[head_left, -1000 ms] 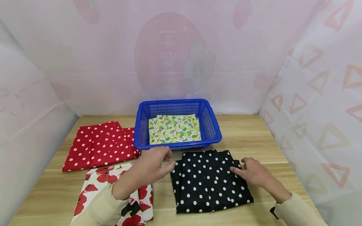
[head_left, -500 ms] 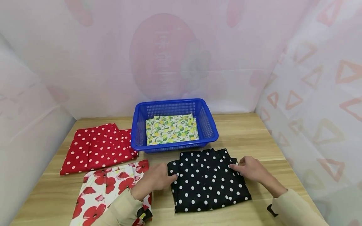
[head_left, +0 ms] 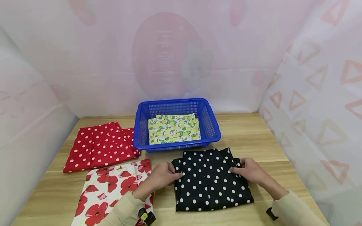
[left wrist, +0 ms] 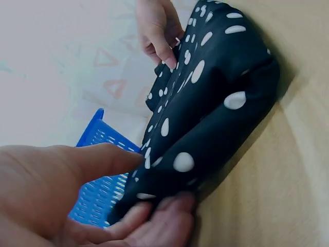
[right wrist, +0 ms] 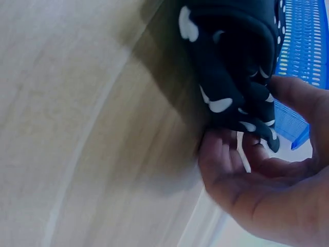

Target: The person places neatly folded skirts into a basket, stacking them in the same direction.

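A folded black cloth with white polka dots (head_left: 210, 182) lies on the table in front, between my two hands. My left hand (head_left: 162, 175) grips its left edge, thumb on top and fingers at the underside, as the left wrist view shows. On the opposite edge my right hand (head_left: 251, 171) pinches the layered folds between thumb and fingers; in the right wrist view those fingers (right wrist: 218, 159) curl below the cloth. Whether the folded cloth is a garment I cannot tell.
Behind the black cloth stands a blue plastic basket (head_left: 213, 125) holding a folded lemon-print cloth (head_left: 173, 128). To the left lie a folded red polka-dot cloth (head_left: 99, 146) and a white cloth with red flowers (head_left: 113, 185), partly under my left forearm. Fabric walls (head_left: 240, 62) enclose the wooden table (head_left: 243, 128).
My left hand has come down from above the table to the black cloth's left edge and taken hold of it. My right hand has stayed at the right edge.
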The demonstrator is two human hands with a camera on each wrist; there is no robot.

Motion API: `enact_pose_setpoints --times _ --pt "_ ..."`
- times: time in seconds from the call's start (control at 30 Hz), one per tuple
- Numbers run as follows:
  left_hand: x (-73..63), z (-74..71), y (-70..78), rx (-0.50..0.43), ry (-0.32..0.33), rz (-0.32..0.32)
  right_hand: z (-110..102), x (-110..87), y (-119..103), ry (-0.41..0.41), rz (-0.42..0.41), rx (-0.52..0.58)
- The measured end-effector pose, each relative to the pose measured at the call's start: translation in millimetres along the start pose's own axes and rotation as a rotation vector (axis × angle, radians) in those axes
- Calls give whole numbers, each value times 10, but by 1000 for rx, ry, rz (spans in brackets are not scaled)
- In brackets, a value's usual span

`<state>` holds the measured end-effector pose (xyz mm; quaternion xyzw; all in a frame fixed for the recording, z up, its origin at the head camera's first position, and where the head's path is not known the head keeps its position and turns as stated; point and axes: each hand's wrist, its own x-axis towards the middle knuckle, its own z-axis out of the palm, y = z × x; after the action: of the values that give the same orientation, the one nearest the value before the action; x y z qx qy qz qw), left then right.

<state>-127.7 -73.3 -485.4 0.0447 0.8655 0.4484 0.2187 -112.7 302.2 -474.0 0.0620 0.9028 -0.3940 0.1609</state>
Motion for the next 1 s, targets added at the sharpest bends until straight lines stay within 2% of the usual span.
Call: enact_pose_setpoints --times 0.13,0.2,0.27,0.43,0.53,0.77,1.0 --pt "27 44 -66 -216 -26 -18 11 -20 -13 -12 5 46" --pt "32 64 -84 -289 -45 -27 13 -28 -19 -18 16 61" --pt "33 82 -86 -324 -70 -28 13 -33 -22 -17 24 64" --pt "23 113 -65 -321 -172 -12 21 -52 -12 -27 29 60" --pt "10 133 -54 -326 -209 0 28 -79 -8 -37 23 67" --pt "-68 114 16 -286 -189 24 -3 -207 -34 -73 -30 91" --pt "-215 -3 206 -199 -181 37 -101 -362 -135 -139 -84 136"
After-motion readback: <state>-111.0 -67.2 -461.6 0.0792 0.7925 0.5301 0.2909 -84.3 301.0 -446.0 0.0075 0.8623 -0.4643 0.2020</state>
